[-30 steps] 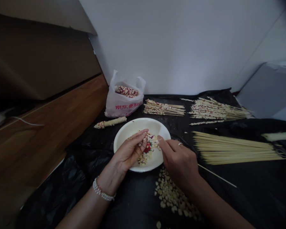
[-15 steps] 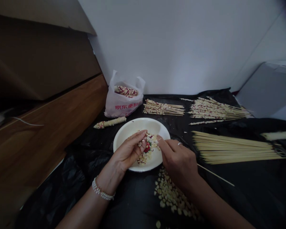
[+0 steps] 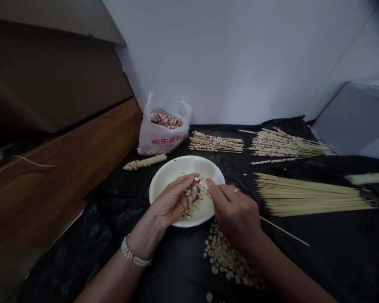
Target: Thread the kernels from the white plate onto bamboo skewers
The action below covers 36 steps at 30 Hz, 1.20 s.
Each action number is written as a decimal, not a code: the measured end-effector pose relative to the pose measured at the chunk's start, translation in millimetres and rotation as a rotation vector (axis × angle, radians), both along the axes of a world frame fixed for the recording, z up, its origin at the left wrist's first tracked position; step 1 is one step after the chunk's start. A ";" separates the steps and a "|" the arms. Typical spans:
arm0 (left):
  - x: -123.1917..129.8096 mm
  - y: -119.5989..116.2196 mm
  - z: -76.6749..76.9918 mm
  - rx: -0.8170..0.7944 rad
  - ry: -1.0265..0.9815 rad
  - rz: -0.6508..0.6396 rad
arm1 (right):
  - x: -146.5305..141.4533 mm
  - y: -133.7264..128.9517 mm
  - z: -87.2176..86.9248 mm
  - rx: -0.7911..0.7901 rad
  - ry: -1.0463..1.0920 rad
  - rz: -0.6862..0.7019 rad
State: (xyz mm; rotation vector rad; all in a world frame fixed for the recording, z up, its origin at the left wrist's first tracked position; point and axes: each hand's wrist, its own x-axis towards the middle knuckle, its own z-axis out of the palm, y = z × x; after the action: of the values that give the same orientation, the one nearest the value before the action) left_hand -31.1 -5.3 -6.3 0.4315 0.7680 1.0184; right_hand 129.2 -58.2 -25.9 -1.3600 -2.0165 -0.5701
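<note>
A white bowl [image 3: 164,172] with corn kernels [image 3: 191,209] in it stands below both hands. My left hand [image 3: 177,200] is over its left side, palm up, fingers curled round some kernels, thumb near its fingertips. On the right, my right hand [image 3: 235,210] is closed in a pinch on a thin wooden stick [image 3: 286,231], whose rear end sticks out behind the hand to the right. Pale and red kernels show between the two hands; the stick's tip is hard to make out there. Pale round pieces [image 3: 224,254] are heaped on the black sheet under my right forearm.
Behind the bowl are a plastic bag [image 3: 161,141] of corn cobs, a partly stripped cob [image 3: 145,162] and two piles of kernel-threaded sticks [image 3: 205,142]. Bare sticks [image 3: 309,195], scissors [image 3: 370,198] and a pale cob [image 3: 371,178] lie right. Cardboard [image 3: 57,80] rises at left.
The fingertips of my left hand have shifted slightly right, closer to my right hand. The whole view has moved a little; both hands keep nearly the same pose.
</note>
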 end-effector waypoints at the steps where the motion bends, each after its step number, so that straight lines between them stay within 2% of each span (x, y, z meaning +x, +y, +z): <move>1: -0.9 0.6 0.5 -0.012 -0.032 -0.002 | 0.6 0.3 -0.2 -0.002 -0.001 -0.002; 4: -3.5 1.3 3.8 -0.049 -0.088 -0.017 | 2.3 1.6 -0.8 -0.002 0.002 -0.014; 10: -0.4 -1.6 8.6 -0.103 -0.042 0.033 | 4.4 2.6 -1.9 -0.002 -0.001 -0.019; 15: 1.5 0.0 5.1 -0.112 -0.020 0.075 | 3.7 2.5 -1.3 -0.020 0.001 -0.019; 23: -1.9 3.0 -4.8 -0.074 -0.070 0.059 | 2.4 1.5 0.5 -0.027 -0.009 -0.026; 26: -1.2 4.0 -4.2 -0.065 -0.064 0.051 | 2.9 1.5 0.5 -0.031 -0.009 -0.024; 32: -0.5 5.9 1.2 -0.145 -0.068 0.064 | 3.2 1.8 -0.8 -0.031 -0.001 -0.019; 36: -1.5 3.8 -1.9 -0.109 -0.070 0.055 | 3.3 1.9 -0.9 -0.041 -0.008 -0.021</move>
State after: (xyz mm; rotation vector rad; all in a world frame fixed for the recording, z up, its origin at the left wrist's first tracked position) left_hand -32.6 -1.4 -8.2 0.2806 0.7721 1.0318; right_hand 132.5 -56.3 -26.8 -1.4071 -2.0332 -0.5469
